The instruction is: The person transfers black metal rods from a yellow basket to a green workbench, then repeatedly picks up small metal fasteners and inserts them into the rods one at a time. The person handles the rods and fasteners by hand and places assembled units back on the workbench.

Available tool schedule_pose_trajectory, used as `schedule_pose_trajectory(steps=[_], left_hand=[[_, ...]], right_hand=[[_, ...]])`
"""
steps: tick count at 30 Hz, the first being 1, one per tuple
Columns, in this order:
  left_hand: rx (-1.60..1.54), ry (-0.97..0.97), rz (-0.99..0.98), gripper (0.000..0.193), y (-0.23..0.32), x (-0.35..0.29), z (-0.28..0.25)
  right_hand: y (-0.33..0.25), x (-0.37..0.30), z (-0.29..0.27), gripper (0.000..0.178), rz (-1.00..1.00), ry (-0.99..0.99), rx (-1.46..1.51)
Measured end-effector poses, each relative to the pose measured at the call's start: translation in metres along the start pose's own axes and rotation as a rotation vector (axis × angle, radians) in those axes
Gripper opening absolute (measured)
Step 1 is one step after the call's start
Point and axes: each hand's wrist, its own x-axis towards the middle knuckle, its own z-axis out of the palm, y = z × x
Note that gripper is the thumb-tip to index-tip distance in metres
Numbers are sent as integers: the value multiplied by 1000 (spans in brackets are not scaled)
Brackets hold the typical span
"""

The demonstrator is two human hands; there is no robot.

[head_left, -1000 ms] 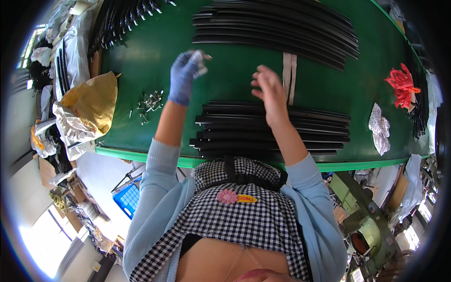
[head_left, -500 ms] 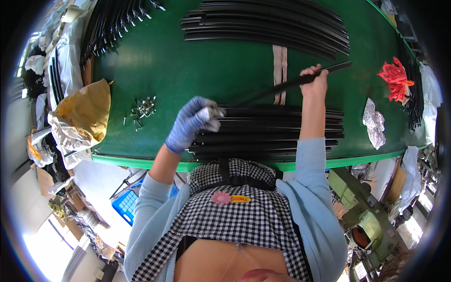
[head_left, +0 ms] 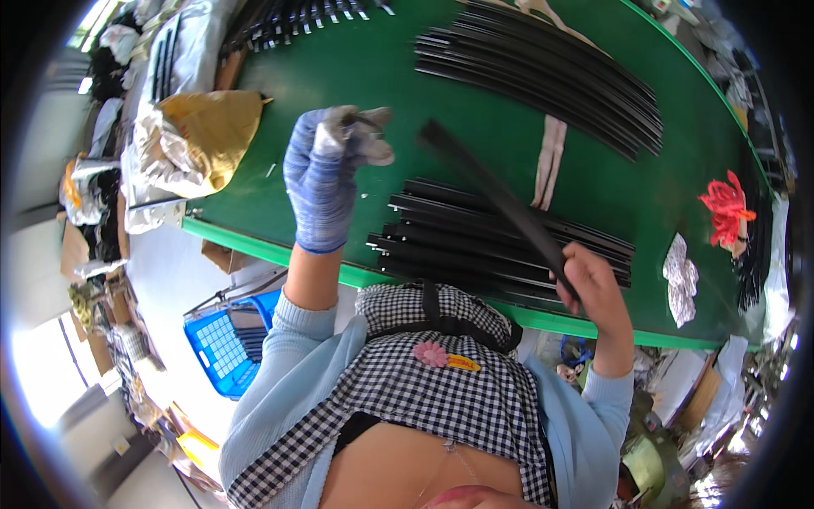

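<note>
My right hand (head_left: pixel 593 284), bare, grips a long black bar (head_left: pixel 509 204) near its near end. The bar slants up and left above the table, and its far end stops short of my left hand. My left hand (head_left: pixel 326 174), in a blue and white knit glove, is held over the green table (head_left: pixel 373 187) with its fingers curled together. What lies in those fingers, if anything, I cannot make out. Below the raised bar lies a stack of black bars (head_left: pixel 475 242) along the near edge. One small metal piece (head_left: pixel 271 170) shows left of the glove.
A larger stack of black bars (head_left: pixel 543 76) lies at the far side, a beige strap (head_left: pixel 549 161) beside it. Black rods with metal tips (head_left: pixel 314 17) lie far left, near a yellow sack (head_left: pixel 229 136). Patterned cloth (head_left: pixel 680 280) and red plastic (head_left: pixel 727 212) lie right; a blue crate (head_left: pixel 220 356) stands below.
The view has shifted. My right hand has come nearer my body, swinging the bar to slant the other way. My left hand has left the bar and moved left over where the small metal pieces lay.
</note>
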Motion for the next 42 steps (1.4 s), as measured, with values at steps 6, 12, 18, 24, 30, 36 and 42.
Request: schedule_pose_trajectory(steps=[6,12,18,24,30,36,42], left_hand=[[-42,-206,19,31,7,-14,0],[-41,-227,-8,33,12,-21,-3],[-130,-460,-274,50,12,-17,-5],[-576,-798,-556,68,-7,-25,-1],[-491,-625,-727,56,1,-40,-2],[-662,-605,-898,58,-11,-57,-14],[-494,-756,-896,54,2,-50,-23]], right_hand=[[16,-14,15,43,-25,-86,-17],[18,-19,17,43,-41,-90,13],[20,-20,14,35,17,-178,26],[26,-22,12,42,-9,-241,18],[42,-28,14,39,43,-231,72],[51,-27,22,41,119,-273,95],[56,-31,26,42,127,-275,73]])
